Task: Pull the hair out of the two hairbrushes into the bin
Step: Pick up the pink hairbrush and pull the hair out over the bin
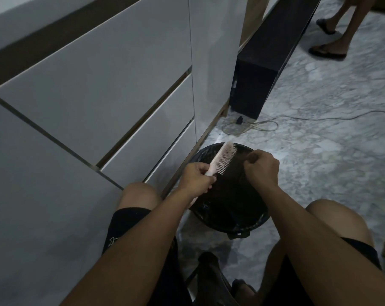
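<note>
A pale pink hairbrush [224, 157] is held by its handle in my left hand [197, 176], bristles facing right, over the round black bin [249, 226] with a dark liner. My right hand [261, 167] is closed in a fist just right of the bristles, above the bin's opening. A dark tuft of hair [251, 159] seems pinched between its fingers, though the dim light makes that hard to confirm. A second hairbrush is not in view.
White cabinet drawers [112, 102] stand at the left, close to the bin. A dark box [256, 74] and loose cables [253, 125] lie beyond on the marble floor. Another person's feet in sandals [327, 51] stand at the top right. My knees flank the bin.
</note>
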{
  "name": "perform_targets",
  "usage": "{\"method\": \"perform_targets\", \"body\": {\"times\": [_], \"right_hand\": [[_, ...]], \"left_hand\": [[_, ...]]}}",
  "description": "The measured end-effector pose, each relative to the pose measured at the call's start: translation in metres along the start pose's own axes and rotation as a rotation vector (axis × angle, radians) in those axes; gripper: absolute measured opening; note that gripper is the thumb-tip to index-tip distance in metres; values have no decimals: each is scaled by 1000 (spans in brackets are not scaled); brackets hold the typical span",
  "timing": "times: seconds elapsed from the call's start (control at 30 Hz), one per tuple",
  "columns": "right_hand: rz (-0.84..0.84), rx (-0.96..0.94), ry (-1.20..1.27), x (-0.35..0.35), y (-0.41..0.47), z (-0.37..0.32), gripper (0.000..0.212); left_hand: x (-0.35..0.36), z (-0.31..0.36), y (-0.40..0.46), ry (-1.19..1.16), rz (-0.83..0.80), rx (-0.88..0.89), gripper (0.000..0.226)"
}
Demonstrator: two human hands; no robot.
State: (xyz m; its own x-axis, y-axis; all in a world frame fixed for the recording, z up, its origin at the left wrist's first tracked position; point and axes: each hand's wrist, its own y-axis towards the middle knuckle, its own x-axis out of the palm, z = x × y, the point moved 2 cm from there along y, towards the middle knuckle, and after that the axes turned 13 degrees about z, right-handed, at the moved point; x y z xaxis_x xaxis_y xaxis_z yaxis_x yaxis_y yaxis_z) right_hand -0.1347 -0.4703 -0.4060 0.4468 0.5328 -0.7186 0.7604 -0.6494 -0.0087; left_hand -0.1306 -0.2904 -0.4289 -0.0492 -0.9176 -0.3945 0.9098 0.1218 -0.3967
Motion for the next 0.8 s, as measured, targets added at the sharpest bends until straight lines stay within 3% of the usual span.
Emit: {"method": "perform_targets", "body": {"times": [0.13, 0.4, 0.6, 0.8], "right_hand": [[20, 76, 9, -3, 2, 2, 16], [-64, 89, -139, -1, 4, 5, 29], [-145, -2, -300, 8, 2, 14, 20], [-309, 12, -279, 13, -2, 15, 37]], "left_hand": [[-7, -3, 7, 54, 133, 27, 25], [-12, -3, 9, 52, 212, 5, 22], [-18, -1, 9, 69, 346, 43, 21], [-11, 1, 6, 51, 230, 34, 24]]}}
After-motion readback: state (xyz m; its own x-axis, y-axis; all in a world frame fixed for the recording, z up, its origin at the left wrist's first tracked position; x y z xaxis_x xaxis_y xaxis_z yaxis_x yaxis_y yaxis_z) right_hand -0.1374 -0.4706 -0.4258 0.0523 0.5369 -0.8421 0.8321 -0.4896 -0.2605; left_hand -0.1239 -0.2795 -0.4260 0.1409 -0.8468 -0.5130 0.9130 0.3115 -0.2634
